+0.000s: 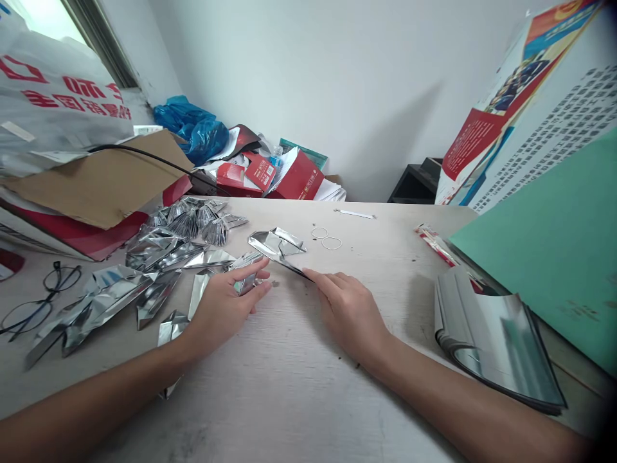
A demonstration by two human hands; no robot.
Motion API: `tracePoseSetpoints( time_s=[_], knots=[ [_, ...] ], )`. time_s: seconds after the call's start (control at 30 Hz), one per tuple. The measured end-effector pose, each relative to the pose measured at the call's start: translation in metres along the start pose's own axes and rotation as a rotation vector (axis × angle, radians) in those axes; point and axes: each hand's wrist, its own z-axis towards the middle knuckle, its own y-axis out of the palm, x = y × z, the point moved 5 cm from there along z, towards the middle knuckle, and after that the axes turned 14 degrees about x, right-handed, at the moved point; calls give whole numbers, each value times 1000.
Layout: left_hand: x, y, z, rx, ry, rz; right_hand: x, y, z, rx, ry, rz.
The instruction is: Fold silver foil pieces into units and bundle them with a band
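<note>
My right hand [349,312] is closed at the near end of a folded silver foil strip [277,244], its fingertips on the strip's narrow edge; the thumb is hidden. The strip lies slanted, its wider creased part farther back. My left hand [229,302] is just left of it, thumb and fingers apart. A pleated silver foil piece [247,281] shows behind and between those fingers; I cannot tell whether they touch it. Several loose silver foil pieces [108,296] spread left of my left hand, with fan-folded foil bundles [193,218] behind them.
Two white rubber bands [331,243] lie beyond my right hand. A stack of silver sheets [496,341] stands on the right by a green board [554,244]. Eyeglasses [45,299] lie at left, near a cardboard box [101,186]. Red boxes [299,177] are piled behind the table.
</note>
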Motion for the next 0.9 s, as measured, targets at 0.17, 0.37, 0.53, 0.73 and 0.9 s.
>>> tracePoseSetpoints(
  time_s=[0.17,0.37,0.53,0.73,0.9],
  knots=[
    [7,-4,-1,65,35,-92,-5,0,-1,43,-83,71],
    [1,-3,3,32,32,-49,-3,-1,-1,-1,23,180],
    [-2,-1,4,13,20,-86,9,3,5,-54,413,591],
    [3,-3,5,22,23,-166,23,15,8,-21,878,1085],
    [5,-5,4,23,36,-225,22,19,6,-59,982,1224]
  ],
)
